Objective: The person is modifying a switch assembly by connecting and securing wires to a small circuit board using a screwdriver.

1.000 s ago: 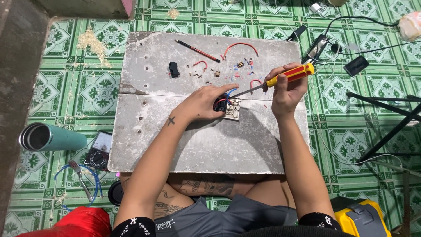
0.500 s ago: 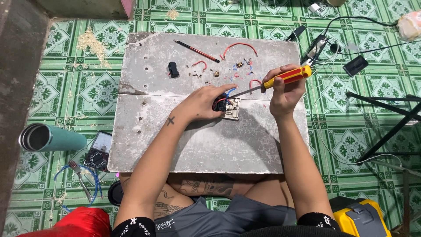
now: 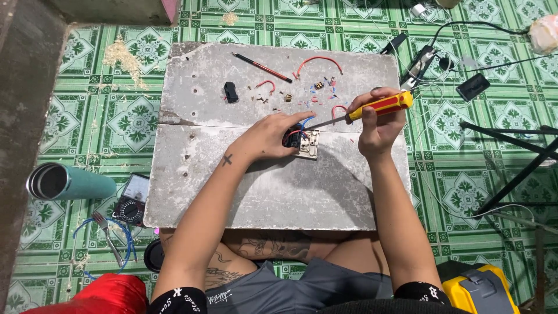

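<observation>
The person sits cross-legged behind a grey slab serving as the table (image 3: 273, 197). On the floor to the left lie a multimeter (image 3: 132, 200) and a teal tumbler (image 3: 70, 183); a yellow case (image 3: 479, 291) sits at lower right. The left hand (image 3: 270, 136) is closed on a small switch module (image 3: 305, 143) at the table's centre, pinning it down. The right hand (image 3: 378, 125) grips a screwdriver (image 3: 360, 113) by its yellow-and-red handle, the shaft angled down-left, its tip at the module's wires. Beyond lie a black component (image 3: 231, 92), red wire pieces (image 3: 318, 61) and a red pencil (image 3: 261, 67).
</observation>
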